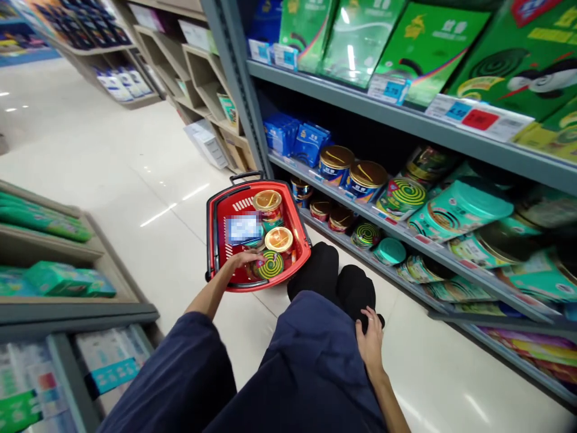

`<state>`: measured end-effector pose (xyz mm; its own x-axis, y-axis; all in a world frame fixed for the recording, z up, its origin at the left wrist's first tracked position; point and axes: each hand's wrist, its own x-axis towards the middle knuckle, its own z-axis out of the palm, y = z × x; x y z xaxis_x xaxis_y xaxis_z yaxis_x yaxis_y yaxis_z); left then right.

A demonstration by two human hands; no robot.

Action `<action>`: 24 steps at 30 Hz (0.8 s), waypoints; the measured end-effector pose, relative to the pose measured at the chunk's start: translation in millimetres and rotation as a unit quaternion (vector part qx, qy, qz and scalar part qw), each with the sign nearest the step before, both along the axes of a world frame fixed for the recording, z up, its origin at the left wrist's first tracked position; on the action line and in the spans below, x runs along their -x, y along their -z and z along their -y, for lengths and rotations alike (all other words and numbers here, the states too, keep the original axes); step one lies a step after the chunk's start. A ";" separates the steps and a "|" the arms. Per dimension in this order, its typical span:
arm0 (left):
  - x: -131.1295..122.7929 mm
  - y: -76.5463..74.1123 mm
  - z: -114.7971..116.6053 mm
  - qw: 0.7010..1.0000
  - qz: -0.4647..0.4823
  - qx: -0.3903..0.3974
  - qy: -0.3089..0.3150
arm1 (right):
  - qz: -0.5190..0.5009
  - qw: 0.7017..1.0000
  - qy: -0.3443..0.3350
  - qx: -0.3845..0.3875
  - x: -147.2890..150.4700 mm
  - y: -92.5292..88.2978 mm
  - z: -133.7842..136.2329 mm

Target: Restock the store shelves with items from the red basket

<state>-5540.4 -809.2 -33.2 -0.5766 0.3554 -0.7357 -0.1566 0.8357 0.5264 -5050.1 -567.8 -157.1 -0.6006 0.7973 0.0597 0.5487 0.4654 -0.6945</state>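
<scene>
A red shopping basket [216,204] with a black handle stands on the floor before my knees. My left hand [243,260] reaches into its near side, closed at the edge of a mosquito coil tin [270,264] with a green and yellow spiral lid; some fingers are hidden. Beside that tin are a gold-lidded tin [278,239] and a taller gold-lidded tin [267,201], with a teal item beneath. A phone-like item with a blurred face [244,229] also lies in the basket. My right hand [372,337] rests on my knee, fingers apart, holding nothing.
On the right, a grey shelf [342,90] carries green boxes, blue packets [311,143], gold-lidded tins [367,177] and teal tubs [469,207]. Low shelving [67,307] with green packs stands at left. Pale tiled floor [148,162] runs between them.
</scene>
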 end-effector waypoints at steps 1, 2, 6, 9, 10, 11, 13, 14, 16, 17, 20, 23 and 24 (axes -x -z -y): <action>0.8 -5.4 1.6 1.000 -0.007 -0.005 -0.003 | 0.003 1.000 0.002 0.002 -0.4 -0.2 -0.3; 2.0 -12.4 4.3 1.000 -0.016 -0.007 -0.005 | 0.006 1.000 0.004 0.006 -0.8 -0.6 -0.8; 13.3 -61.8 27.0 0.997 -0.023 -0.048 -0.052 | 0.001 0.999 0.005 0.034 4.3 -14.7 -3.3; 20.2 -120.5 39.7 0.983 -0.023 -0.154 -0.098 | -0.047 0.997 -0.022 0.059 31.6 -56.2 -6.2; 18.7 -141.7 37.8 0.978 -0.011 -0.181 -0.099 | -0.075 0.993 -0.050 0.070 47.3 -77.2 -8.4; 14.4 -162.5 31.5 0.974 0.010 -0.206 -0.094 | -0.106 0.987 -0.090 0.084 65.7 -100.9 -11.9; -3.3 -200.0 5.2 0.962 0.072 -0.251 -0.081 | -0.161 0.961 -0.190 0.119 107.5 -152.6 -23.2; -16.0 -215.6 -14.0 0.954 0.106 -0.272 -0.073 | -0.183 0.946 -0.234 0.132 128.5 -178.4 -30.8; -45.0 -240.1 -59.9 0.933 0.169 -0.315 -0.052 | -0.242 0.911 -0.295 0.159 163.8 -224.8 -48.2; -59.7 -249.1 -84.1 0.924 0.199 -0.324 -0.039 | -0.275 0.890 -0.318 0.177 175.7 -244.2 -57.2; -99.4 -266.3 -146.9 0.908 0.284 -0.308 0.014 | -0.362 0.845 -0.319 0.230 181.8 -284.4 -83.4; -132.9 -269.6 -185.4 0.886 0.320 -0.328 0.071 | -0.418 0.841 -0.249 0.235 154.6 -301.5 -106.0; -143.1 -267.0 -194.3 0.878 0.314 -0.351 0.086 | -0.437 0.839 -0.226 0.234 143.4 -303.8 -112.1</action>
